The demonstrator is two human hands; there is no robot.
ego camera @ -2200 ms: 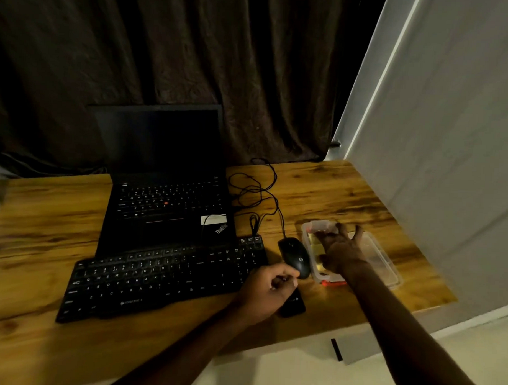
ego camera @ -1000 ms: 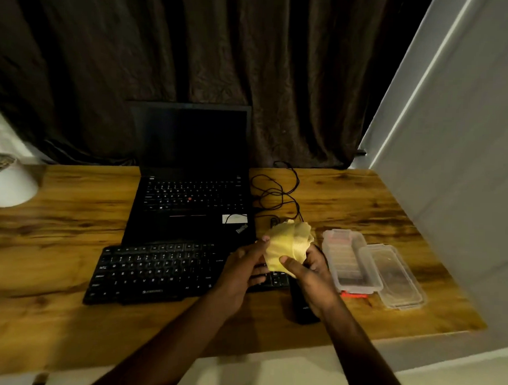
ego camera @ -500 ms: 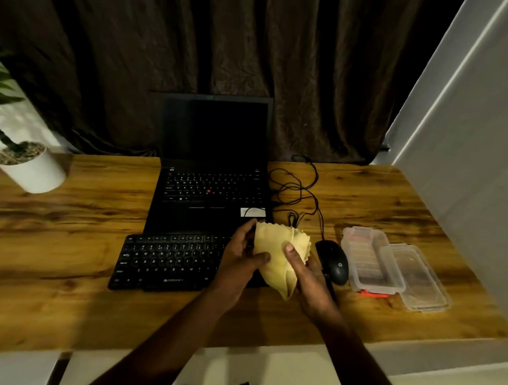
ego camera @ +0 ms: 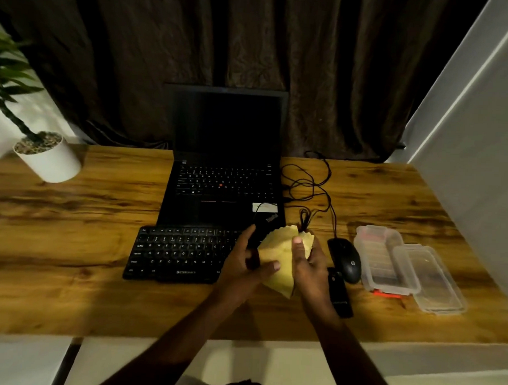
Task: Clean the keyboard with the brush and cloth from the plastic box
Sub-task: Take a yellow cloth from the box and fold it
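A yellow cloth [ego camera: 282, 259] with zigzag edges is held up between both hands above the right end of the black keyboard [ego camera: 178, 253]. My left hand [ego camera: 246, 267] pinches its left side with thumb and fingers. My right hand [ego camera: 308, 266] grips its right side, thumb on the front. The hands and cloth cover the keyboard's right end. The clear plastic box [ego camera: 384, 258] stands open at the right with its lid [ego camera: 431, 280] beside it. A dark, narrow object [ego camera: 340, 294], perhaps the brush, lies on the desk below the mouse.
A black laptop [ego camera: 224, 191] stands open behind the keyboard. A black mouse [ego camera: 345, 260] with its tangled cable [ego camera: 310, 188] lies between my hands and the box. A white plant pot [ego camera: 48, 156] is at the far left. A grey wall borders the wooden desk [ego camera: 73, 229] on the right.
My right hand took the yellow cloth out of the box and brought it left over the keyboard. My left hand came up and took hold of it too. The camera swung left.
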